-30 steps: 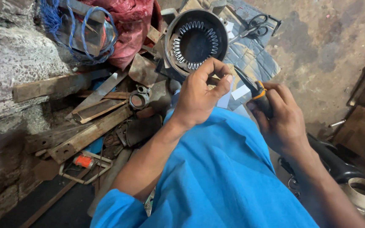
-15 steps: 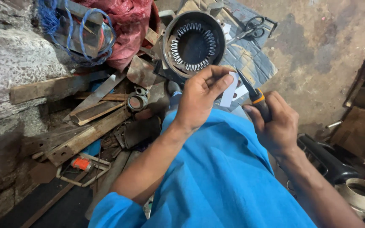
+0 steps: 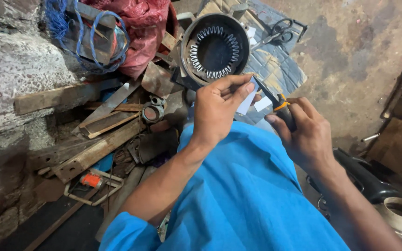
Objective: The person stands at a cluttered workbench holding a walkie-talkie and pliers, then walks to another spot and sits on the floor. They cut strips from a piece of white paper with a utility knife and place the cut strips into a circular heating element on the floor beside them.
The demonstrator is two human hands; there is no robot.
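The person's left hand (image 3: pixel 217 109) pinches a small white slip of paper-like sheet (image 3: pixel 248 100) between thumb and fingertips, holding it up in front of the chest over the blue garment (image 3: pixel 238 195). The right hand (image 3: pixel 308 135) is closed around the black-and-orange handle of a cutting tool (image 3: pixel 275 100), whose dark tip meets the right edge of the slip. The step in hand appears to be trimming or cutting the slip to shape; the next move would call for a steady grip on the slip and a controlled stroke of the tool clear of the left fingertips, which lie close to the tip. Just beyond the hands stands a round motor stator housing (image 3: pixel 215 46) with pale windings around its bore. Scissors (image 3: pixel 278 30) lie far right of it on a grey sheet. Wooden offcuts (image 3: pixel 98 144) and scrap crowd the left; a red sack (image 3: pixel 140 28) and blue cord (image 3: pixel 98 32) sit at far left.
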